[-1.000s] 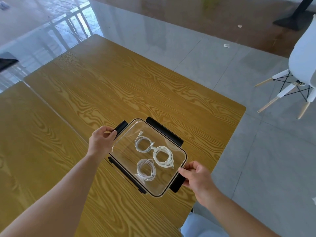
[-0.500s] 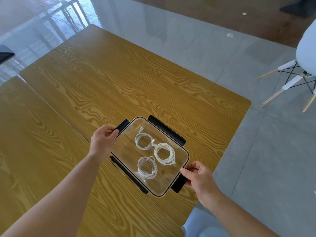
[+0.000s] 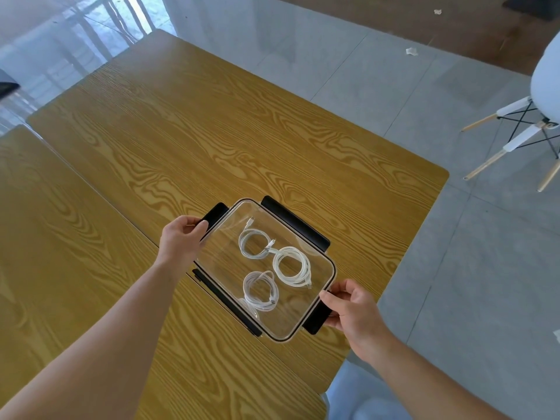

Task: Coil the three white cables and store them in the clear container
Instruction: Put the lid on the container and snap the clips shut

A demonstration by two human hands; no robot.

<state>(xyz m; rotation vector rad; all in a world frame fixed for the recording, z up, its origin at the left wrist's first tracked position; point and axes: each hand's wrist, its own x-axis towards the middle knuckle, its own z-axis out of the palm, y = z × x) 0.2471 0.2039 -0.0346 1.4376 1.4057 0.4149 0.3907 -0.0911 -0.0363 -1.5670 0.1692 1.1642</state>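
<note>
The clear container with black side latches sits on the wooden table near its right edge, its clear lid on top. Inside lie three coiled white cables: one at the far side, a larger one to its right, and one nearest me. My left hand grips the black latch at the container's far-left end. My right hand grips the black latch at the near-right end, fingers curled under it.
Two yellow wood-grain tables stand side by side, with a seam running on the left. A white chair with wooden legs stands on the grey tiled floor at the right. My light trouser leg shows below the table edge.
Both hands stay on the end latches and the container stays put. My view has shifted slightly, so the container sits a little lower in the picture.
</note>
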